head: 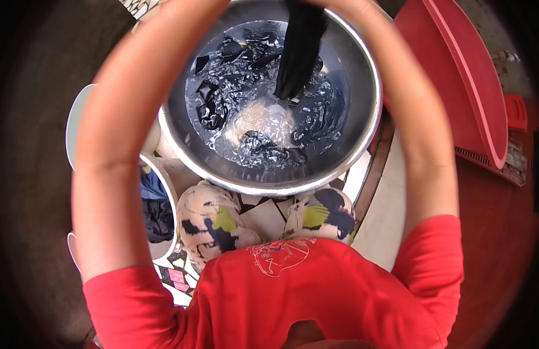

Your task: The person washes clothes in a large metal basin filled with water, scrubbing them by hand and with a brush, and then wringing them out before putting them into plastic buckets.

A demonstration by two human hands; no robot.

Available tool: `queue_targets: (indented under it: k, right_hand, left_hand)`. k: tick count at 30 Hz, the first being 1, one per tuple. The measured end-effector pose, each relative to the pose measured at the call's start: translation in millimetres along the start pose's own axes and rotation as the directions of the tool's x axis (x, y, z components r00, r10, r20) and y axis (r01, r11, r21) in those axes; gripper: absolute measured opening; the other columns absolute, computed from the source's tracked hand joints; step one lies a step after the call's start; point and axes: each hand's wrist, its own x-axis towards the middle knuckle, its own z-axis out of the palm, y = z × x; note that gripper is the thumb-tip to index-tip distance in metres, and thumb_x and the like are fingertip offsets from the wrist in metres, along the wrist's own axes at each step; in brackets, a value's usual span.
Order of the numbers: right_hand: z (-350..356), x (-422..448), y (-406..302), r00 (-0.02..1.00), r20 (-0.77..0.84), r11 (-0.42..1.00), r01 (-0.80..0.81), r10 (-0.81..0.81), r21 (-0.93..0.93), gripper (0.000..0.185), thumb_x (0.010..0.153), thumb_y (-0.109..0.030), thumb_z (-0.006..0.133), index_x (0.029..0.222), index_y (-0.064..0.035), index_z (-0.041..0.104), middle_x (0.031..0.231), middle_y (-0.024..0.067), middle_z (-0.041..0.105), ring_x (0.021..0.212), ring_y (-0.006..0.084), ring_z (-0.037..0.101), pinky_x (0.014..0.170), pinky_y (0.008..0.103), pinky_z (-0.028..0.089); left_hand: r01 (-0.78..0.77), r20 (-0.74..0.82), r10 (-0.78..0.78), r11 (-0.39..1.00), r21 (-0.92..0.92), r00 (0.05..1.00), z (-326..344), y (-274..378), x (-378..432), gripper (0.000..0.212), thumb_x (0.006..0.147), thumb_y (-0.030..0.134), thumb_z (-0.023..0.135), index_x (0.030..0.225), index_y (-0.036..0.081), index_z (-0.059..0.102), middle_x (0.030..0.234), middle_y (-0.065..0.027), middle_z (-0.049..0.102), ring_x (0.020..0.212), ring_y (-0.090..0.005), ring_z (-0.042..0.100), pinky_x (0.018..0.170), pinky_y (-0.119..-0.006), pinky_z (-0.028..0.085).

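Both my arms reach forward past the top edge of the picture, so my left hand and my right hand are out of view. Between the forearms a wet, bunched black cloth (300,52) hangs from the top edge; what holds it cannot be seen. Its lower end is over a wide round metal basin (269,189) in front of my knees. Rippling water (326,118) lies in the basin, with several dark, shiny pieces of cloth (210,107) in it. A pale patch shows near the middle of the water.
A white bucket (172,192) with blue and black cloth stands at the left of my knees. Farther left, a pale round rim (73,126) shows behind my arm. A large red plastic basin (474,87) leans at the right. The floor under me has patterned tiles (265,218).
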Motion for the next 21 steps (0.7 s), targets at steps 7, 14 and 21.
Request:
queue_targets:
  k: [7, 14, 21]
  right_hand:
    - [167, -190, 192, 0.881, 0.285, 0.893, -0.267, 0.379, -0.362, 0.032, 0.082, -0.025, 0.059, 0.112, -0.0185, 0.051, 0.1, 0.0163, 0.06, 0.095, 0.039, 0.058, 0.08, 0.0446, 0.049]
    - [206, -286, 246, 0.803, 0.391, 0.832, -0.219, 0.45, -0.509, 0.046, 0.079, -0.016, 0.059, 0.123, -0.016, 0.046, 0.105, 0.0205, 0.06, 0.098, 0.0397, 0.057, 0.081, 0.0439, 0.048]
    - [170, -264, 217, 0.742, 0.277, 0.787, -0.531, 0.61, -0.313, 0.026, 0.08, -0.012, 0.061, 0.105, -0.0104, 0.06, 0.082, 0.0167, 0.065, 0.072, 0.0315, 0.064, 0.067, 0.0367, 0.052]
  left_hand:
    - [0.405, 0.127, -0.631, 0.626, 0.666, 0.766, 110, -236, -115, 0.074, 0.08, 0.059, 0.054, 0.136, 0.013, 0.039, 0.141, -0.0189, 0.035, 0.128, -0.0427, 0.035, 0.103, -0.047, 0.033]
    - [0.407, 0.147, -0.843, 0.394, 0.824, 0.518, 166, -292, -187, 0.075, 0.083, 0.057, 0.051, 0.144, 0.039, 0.012, 0.153, -0.0047, -0.011, 0.139, -0.0397, -0.006, 0.103, -0.066, 0.015]
    - [0.494, 0.243, -0.905, 0.398, 0.773, 0.349, 157, -341, -183, 0.061, 0.081, 0.051, 0.058, 0.128, 0.013, 0.052, 0.138, -0.0145, 0.042, 0.127, -0.0331, 0.039, 0.101, -0.049, 0.035]
